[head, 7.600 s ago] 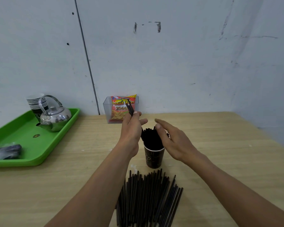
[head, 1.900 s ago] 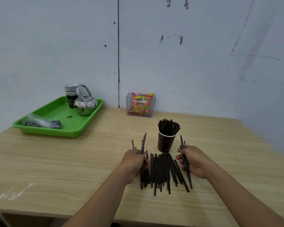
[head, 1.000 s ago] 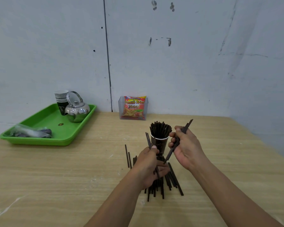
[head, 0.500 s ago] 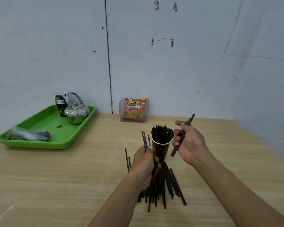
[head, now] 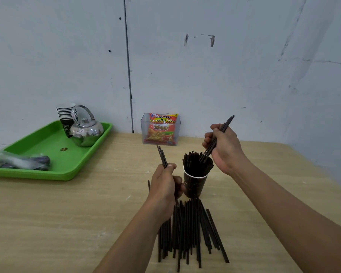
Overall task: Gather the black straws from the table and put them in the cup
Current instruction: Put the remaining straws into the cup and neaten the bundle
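Observation:
A dark paper cup (head: pixel 195 184) stands mid-table, packed with upright black straws (head: pixel 197 162). My right hand (head: pixel 225 148) grips a few black straws (head: pixel 227 122) slanted down, their lower tips at the cup's bundle. My left hand (head: pixel 165 184), just left of the cup, holds a few black straws (head: pixel 161 155) pointing up. A pile of loose black straws (head: pixel 189 231) lies on the wooden table (head: pixel 67 213) in front of the cup, partly hidden by my left forearm.
A green tray (head: pixel 53 154) at the back left carries a steel kettle (head: pixel 86 131), a stack of paper cups (head: pixel 65 115) and a plastic-wrapped bundle (head: pixel 20 161). A clear box with a snack packet (head: pixel 161 129) stands by the wall. The table's right edge runs near the corner wall.
My right hand has moved over the cup and tipped its straws' lower ends down into the bundle. My left hand has risen slightly with its straws.

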